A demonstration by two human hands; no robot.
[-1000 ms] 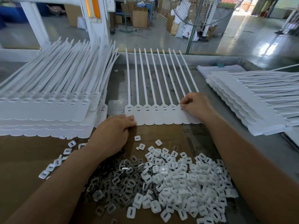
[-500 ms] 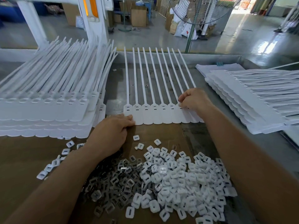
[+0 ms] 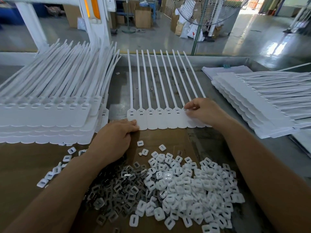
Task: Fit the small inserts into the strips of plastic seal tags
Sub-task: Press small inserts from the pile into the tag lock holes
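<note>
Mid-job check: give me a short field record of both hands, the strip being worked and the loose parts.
working strip: white seal tags joined side by side, flat at bench centre, tails pointing away
left hand: fingers resting on the strip's near-left corner
right hand: fingers curled, pinching at a tag head toward the strip's right; any insert there is hidden
white inserts: loose pile on cardboard
metal pieces: darker pile left of the white one
other strips: left stack, right stack

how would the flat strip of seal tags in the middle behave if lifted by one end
Probably floppy: the strip is thin and its long narrow tails would likely droop. Likely light, being thin plastic. It may slide if pushed; the left hand rests on its corner.
</note>
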